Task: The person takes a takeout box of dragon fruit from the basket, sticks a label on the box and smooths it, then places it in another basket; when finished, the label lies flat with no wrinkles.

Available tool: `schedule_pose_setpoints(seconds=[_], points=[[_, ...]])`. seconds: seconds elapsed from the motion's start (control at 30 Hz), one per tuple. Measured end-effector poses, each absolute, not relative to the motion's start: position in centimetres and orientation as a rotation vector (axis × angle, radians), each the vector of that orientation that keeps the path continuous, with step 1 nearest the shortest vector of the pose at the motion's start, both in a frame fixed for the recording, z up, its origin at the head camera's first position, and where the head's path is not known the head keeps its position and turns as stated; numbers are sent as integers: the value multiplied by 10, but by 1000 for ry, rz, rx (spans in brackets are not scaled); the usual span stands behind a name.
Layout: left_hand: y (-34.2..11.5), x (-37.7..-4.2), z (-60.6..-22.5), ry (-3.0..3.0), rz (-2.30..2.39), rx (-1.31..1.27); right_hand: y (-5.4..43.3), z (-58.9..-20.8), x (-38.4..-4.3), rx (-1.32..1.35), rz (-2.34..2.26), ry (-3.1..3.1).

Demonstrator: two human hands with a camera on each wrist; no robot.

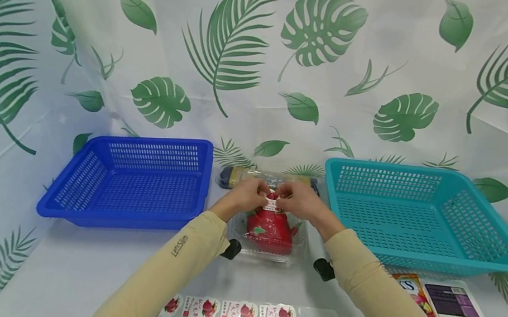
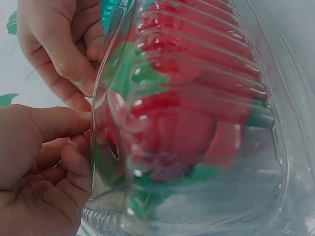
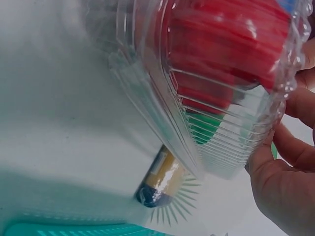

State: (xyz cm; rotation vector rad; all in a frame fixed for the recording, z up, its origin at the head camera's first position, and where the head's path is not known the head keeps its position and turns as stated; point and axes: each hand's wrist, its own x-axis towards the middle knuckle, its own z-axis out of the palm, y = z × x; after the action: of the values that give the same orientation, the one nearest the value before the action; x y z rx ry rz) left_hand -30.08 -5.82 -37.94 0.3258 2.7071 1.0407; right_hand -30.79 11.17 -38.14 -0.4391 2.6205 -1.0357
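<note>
A clear plastic clamshell box sits on the white table between my arms, with red, green-tipped dragon fruit inside. On its top lies a small white sticker, with one hand at each end. My left hand pinches the left end with thumb and index finger, and its other fingers are curled in the left wrist view. At the other end my right hand pinches with bent fingers, against the box lid in the right wrist view. The fingertips' exact contact is partly hidden.
A blue basket stands left, a teal basket right. Behind the box lies a yellow-and-dark wrapped roll. In front is a clear strip of dragon fruit stickers. Snack packets lie at right, partly under my right forearm.
</note>
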Motion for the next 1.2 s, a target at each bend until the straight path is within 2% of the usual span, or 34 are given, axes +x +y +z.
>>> schedule_pose_setpoints(seconds=[1.2], points=[[-65,-301,-380,2587,1119,365,113,-382,-311,-461,-1031,2579]])
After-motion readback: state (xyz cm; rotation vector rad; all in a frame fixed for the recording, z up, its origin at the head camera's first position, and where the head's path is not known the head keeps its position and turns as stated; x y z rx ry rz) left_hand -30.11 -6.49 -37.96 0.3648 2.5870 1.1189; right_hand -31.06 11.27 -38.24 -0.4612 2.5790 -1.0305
